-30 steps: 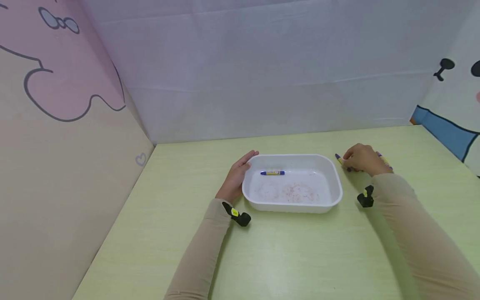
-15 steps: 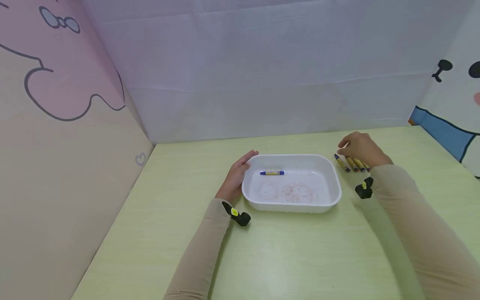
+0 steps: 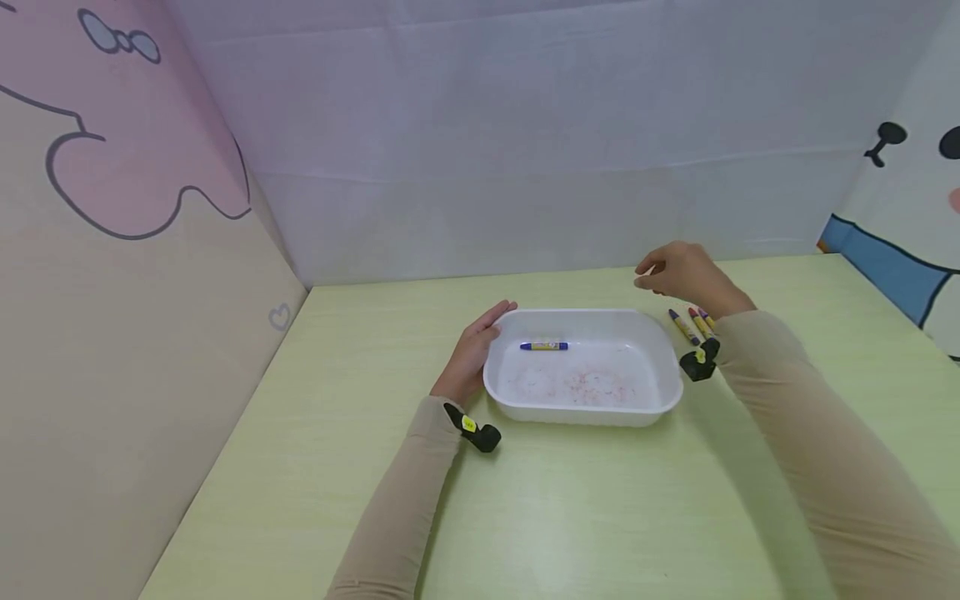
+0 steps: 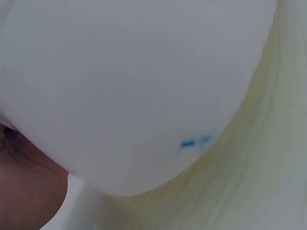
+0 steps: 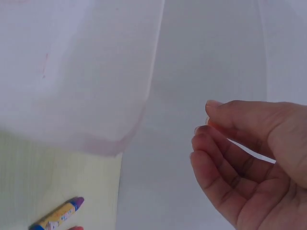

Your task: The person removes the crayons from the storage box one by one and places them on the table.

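Observation:
My left hand holds the left end of a white plastic tray, thumb at the rim and fingers along the outer wall. The left wrist view is mostly the tray's wall, with part of the hand at lower left. Inside the tray lies one blue-ended yellow crayon. Beyond its far right corner, my right hand is raised, fingers loosely bent. The right wrist view shows a gap between thumb and fingertips, with nothing held. Below that hand, a crayon and a red-tipped crayon lie side by side.
Another crayon is partly covered by the right sleeve. The pale green table meets a whitish cloth wall just behind the tray. Printed cartoon panels stand at left and right. Reddish marks stain the tray floor.
The right hand has lifted off the crayons and moved left and toward the back wall, uncovering some of them. The left hand and the tray stay nearly where they were.

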`<state>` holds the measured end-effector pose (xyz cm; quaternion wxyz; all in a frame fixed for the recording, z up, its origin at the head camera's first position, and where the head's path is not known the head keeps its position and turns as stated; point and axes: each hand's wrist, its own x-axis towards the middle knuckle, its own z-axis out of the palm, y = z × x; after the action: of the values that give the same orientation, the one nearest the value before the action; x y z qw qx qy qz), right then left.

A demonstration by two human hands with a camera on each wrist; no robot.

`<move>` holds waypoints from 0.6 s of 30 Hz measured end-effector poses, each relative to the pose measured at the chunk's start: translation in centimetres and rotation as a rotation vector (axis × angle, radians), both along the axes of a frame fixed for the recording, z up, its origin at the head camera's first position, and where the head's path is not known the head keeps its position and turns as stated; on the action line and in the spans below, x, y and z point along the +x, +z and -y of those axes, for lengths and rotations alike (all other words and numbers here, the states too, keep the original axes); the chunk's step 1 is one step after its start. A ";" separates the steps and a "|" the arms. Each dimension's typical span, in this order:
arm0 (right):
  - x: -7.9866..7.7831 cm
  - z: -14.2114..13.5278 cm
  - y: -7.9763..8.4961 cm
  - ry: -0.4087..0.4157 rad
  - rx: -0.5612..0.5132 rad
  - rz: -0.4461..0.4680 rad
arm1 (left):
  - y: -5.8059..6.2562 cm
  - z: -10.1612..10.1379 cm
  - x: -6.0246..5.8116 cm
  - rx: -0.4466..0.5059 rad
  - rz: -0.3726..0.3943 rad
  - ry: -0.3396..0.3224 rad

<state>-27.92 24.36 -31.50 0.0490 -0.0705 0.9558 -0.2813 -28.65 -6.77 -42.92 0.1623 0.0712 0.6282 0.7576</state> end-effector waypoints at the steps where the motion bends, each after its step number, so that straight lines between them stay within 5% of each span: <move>1: -0.1 0.4 0.0 0.006 -0.004 -0.004 | 0.0 0.0 0.0 -0.002 0.001 0.002; 10: -0.3 4.0 0.0 0.101 -0.031 -0.012 | 0.0 0.0 0.0 -0.003 0.006 0.011; 18: -0.9 7.0 -1.8 0.173 -0.023 0.018 | 0.0 0.0 0.1 0.001 0.001 0.017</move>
<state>-28.85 17.37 -33.28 0.0810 -0.1507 0.9423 -0.2878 -28.55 -6.79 -42.92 0.1563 0.0653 0.6284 0.7592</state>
